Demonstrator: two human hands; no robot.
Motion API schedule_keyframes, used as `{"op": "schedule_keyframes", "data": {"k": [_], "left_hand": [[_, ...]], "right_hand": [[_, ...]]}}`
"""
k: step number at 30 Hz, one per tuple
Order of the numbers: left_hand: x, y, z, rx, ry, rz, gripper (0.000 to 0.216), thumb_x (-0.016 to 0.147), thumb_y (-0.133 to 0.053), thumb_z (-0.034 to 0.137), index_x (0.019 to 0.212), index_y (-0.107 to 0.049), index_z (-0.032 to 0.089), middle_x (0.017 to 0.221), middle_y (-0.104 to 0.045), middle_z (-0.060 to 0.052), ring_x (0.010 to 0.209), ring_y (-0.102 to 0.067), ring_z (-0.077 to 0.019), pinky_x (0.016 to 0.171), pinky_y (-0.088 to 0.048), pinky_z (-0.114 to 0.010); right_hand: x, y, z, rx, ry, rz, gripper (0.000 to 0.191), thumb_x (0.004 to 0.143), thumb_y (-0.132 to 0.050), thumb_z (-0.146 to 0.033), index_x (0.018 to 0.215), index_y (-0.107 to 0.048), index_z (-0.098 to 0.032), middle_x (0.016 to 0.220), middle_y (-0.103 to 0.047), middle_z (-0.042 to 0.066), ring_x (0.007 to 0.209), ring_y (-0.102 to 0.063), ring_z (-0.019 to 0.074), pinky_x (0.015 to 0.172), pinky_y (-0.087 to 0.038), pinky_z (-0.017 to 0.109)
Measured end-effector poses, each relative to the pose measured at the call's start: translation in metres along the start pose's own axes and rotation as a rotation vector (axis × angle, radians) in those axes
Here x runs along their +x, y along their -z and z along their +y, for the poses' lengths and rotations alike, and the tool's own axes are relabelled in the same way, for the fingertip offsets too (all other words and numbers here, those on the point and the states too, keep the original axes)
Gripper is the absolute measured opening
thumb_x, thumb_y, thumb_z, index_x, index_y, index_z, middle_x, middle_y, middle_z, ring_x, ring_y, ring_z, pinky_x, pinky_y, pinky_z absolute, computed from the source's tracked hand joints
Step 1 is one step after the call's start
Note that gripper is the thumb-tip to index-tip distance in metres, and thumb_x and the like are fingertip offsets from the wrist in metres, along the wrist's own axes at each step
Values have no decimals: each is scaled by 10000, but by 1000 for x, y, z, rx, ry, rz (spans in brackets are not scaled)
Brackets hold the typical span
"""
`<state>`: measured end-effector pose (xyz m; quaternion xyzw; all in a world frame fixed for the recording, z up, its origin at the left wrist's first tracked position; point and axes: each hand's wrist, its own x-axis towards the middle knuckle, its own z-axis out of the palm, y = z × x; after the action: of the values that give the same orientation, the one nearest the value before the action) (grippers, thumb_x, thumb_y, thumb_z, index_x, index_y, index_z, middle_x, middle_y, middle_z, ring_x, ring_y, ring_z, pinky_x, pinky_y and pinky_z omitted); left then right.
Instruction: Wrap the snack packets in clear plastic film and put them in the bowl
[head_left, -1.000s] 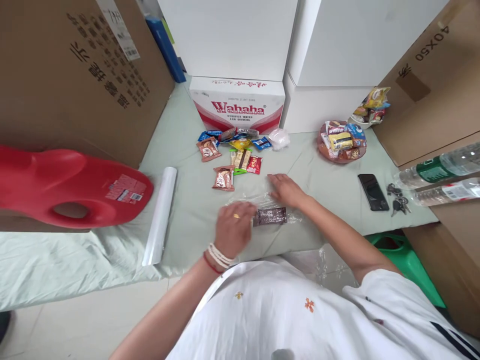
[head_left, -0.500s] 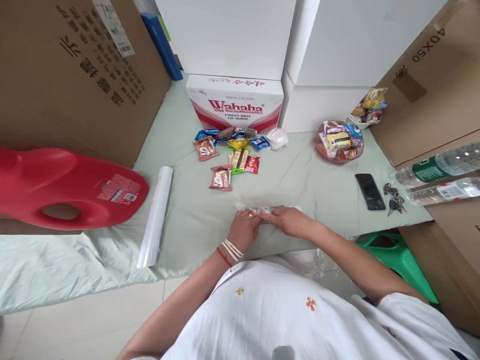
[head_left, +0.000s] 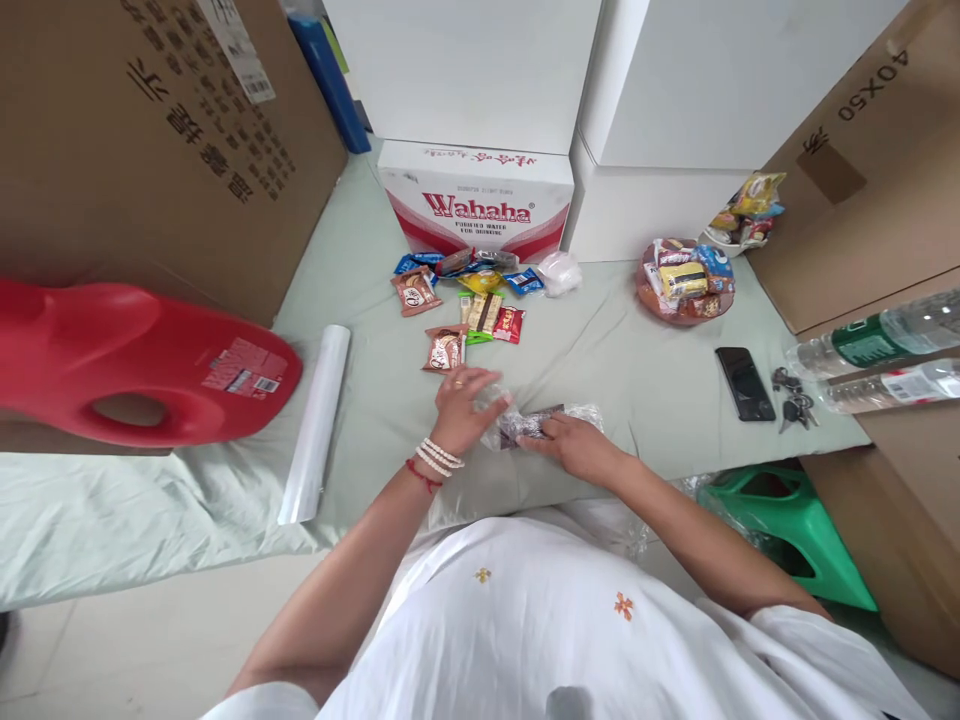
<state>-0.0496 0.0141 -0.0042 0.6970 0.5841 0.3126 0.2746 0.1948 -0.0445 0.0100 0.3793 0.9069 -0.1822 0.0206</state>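
A flat dark brown packet [head_left: 510, 430], loosely wrapped in clear plastic film [head_left: 588, 412], lies near the front edge of the cloth-covered table. My right hand [head_left: 577, 448] rests on the packet from the right, its fingers gripping and pressing its upper side. My left hand [head_left: 461, 412] hovers at the packet's left end with thumb and fingers apart, the film close to its thumb. Just beyond that hand lies a brown-wrapped snack [head_left: 445, 348]. A pale wafer pack [head_left: 484, 314] and a red packet [head_left: 509, 324] lie behind it.
A film roll [head_left: 316, 425] and a red jug [head_left: 172, 365] are on the left. A Wahaha carton [head_left: 476, 205] stands behind several snacks. To the right are a snack bowl [head_left: 684, 312], a phone [head_left: 745, 384], keys [head_left: 796, 408], bottles [head_left: 862, 342] and a green stool [head_left: 795, 520].
My left hand has let go of the wrapped packet, shifted left and up, and spread its fingers. The right hand stays on the packet, which now shows more.
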Motion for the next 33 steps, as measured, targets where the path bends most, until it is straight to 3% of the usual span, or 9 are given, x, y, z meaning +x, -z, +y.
{"op": "schedule_keyframes", "data": {"k": [5, 9, 13, 16, 20, 22, 25, 31, 33], "left_hand": [[-29, 29, -13, -28, -285, -237, 216, 900, -630, 391, 761, -719, 251, 890, -729, -33, 1175, -618, -253, 1183, -338, -515], [-55, 31, -29, 123, -144, -224, 427, 966, -498, 388, 589, -620, 229, 715, -671, -46, 1035, -650, -264, 1133, -364, -546], [-61, 10, -23, 344, 124, 58, 310, 818, -707, 498, 824, -719, 188, 1132, -683, -178, 1247, -535, -391, 1066, -411, -593], [-61, 12, -16, 308, 115, 49, 286, 731, -775, 411, 932, -736, 210, 1358, -602, -177, 1426, -379, -444, 1150, -293, -670], [-58, 31, 1, 52, 166, -104, 224, 832, -648, 432, 776, -688, 219, 931, -693, -89, 924, -670, -272, 890, -545, -459], [-53, 29, 16, -141, 275, -201, 315, 853, -626, 524, 819, -680, 215, 670, -620, -10, 619, -605, -188, 647, -534, -335], [-43, 6, 38, -374, 350, -311, 367, 922, -522, 515, 875, -700, 197, 600, -609, 8, 532, -563, -165, 564, -489, -292], [-45, -42, 53, 215, 61, -293, 367, 956, -462, 233, 1205, -732, 236, 1125, -742, -100, 850, -687, -223, 710, -506, -317], [-49, -44, 54, 369, 39, -312, 362, 988, -461, 267, 1244, -717, 274, 1140, -728, -94, 792, -668, -211, 664, -475, -315]], "right_hand": [[0, -4, 6, 27, -17, -12, 541, 978, -437, -30, 1372, -667, -321, 939, -576, 50, 889, -478, 195, 729, -364, 259], [0, -5, 6, 77, -24, 7, 532, 944, -439, 8, 1285, -720, -287, 921, -566, 51, 881, -462, 194, 710, -360, 255], [0, -5, 4, 88, -24, 19, 522, 956, -417, -2, 1265, -733, -280, 925, -572, 61, 870, -458, 202, 712, -364, 267], [0, -6, 5, 83, -21, 25, 526, 971, -403, -18, 1294, -722, -284, 917, -567, 60, 867, -459, 199, 711, -373, 266], [1, -9, 6, 116, -13, 43, 524, 976, -409, -27, 1304, -715, -298, 899, -555, 50, 867, -459, 198, 724, -385, 268], [3, -9, 4, 143, -3, 56, 506, 977, -413, -28, 1277, -728, -286, 899, -559, 52, 863, -459, 201, 741, -395, 281], [4, -6, -2, 149, -2, 83, 454, 1007, -404, -82, 1277, -725, -255, 914, -574, 63, 894, -466, 211, 783, -424, 303], [-20, -6, 0, 384, 65, 222, 321, 1018, -485, -226, 1238, -719, -228, 991, -601, 84, 963, -537, 224, 861, -506, 354], [-29, -11, 5, 458, -72, 362, 314, 1042, -474, -295, 1249, -702, -233, 966, -603, 78, 935, -563, 218, 859, -525, 363]]}}
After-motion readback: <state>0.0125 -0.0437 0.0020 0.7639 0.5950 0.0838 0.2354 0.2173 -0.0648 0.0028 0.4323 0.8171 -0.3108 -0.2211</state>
